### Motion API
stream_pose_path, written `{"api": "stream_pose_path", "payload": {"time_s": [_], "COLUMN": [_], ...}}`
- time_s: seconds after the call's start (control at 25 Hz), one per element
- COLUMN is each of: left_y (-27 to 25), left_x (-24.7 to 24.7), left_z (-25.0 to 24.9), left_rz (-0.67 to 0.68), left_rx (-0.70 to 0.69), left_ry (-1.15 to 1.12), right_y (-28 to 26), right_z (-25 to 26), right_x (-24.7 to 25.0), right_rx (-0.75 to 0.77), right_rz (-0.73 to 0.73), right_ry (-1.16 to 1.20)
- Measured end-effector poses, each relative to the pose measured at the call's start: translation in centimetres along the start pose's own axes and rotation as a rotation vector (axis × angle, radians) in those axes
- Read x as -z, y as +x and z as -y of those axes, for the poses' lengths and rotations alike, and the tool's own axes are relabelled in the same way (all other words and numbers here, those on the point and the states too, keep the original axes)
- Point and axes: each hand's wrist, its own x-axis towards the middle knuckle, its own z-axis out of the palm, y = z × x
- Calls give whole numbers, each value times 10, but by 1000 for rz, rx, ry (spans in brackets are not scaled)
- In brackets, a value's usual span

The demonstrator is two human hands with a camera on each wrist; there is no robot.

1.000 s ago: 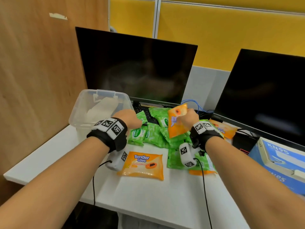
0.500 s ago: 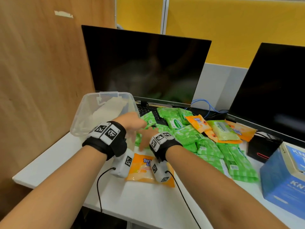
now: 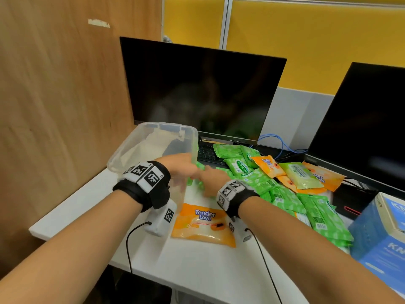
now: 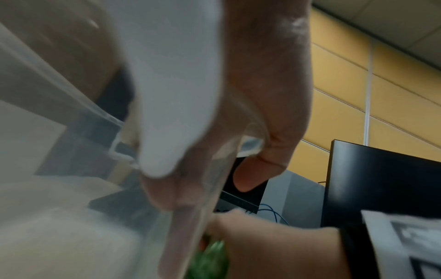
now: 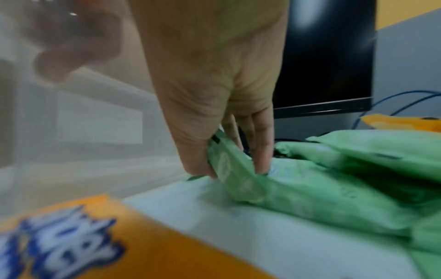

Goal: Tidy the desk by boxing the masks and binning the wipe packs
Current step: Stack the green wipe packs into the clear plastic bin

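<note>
A clear plastic bin (image 3: 166, 125) stands tilted at the desk's left. My left hand (image 3: 182, 165) grips its near right wall; in the left wrist view the thumb (image 4: 250, 177) is outside the wall and the fingers show through the plastic. Right beside the bin, my right hand (image 3: 210, 178) pinches the edge of a green wipe pack (image 5: 286, 192) between thumb and fingers (image 5: 262, 162). An orange Tender Love pack (image 3: 203, 222) lies flat below both wrists. A pile of green and orange wipe packs (image 3: 285, 198) spreads to the right. A blue KN95 mask box (image 3: 379, 233) sits at the far right.
Two dark monitors (image 3: 201, 93) stand along the back, with a keyboard (image 3: 208, 154) under the left one and blue cables (image 3: 274, 141) behind the pile. A small black box (image 3: 350, 200) sits between the pile and the mask box. A wooden partition (image 3: 54, 106) closes the left side.
The right hand let go of the orange pack it held up, leaving it on the pile, swung left and took hold of a green pack by the bin. The left hand stayed on the bin.
</note>
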Motion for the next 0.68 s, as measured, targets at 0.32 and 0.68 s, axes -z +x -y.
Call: {"api": "stream_pose_path", "payload": {"time_s": [0.32, 0.68], "left_y": [-11, -32], "left_x": [1, 29], "left_z": [3, 48], "left_rz": [160, 213], "left_rx": [-51, -93], "left_ry": [57, 370], "right_y": [-57, -60], "right_z": [-93, -21], "right_x": [55, 116], "right_rx": [-483, -204], "right_rz": [-320, -753], "right_ry": [768, 871]}}
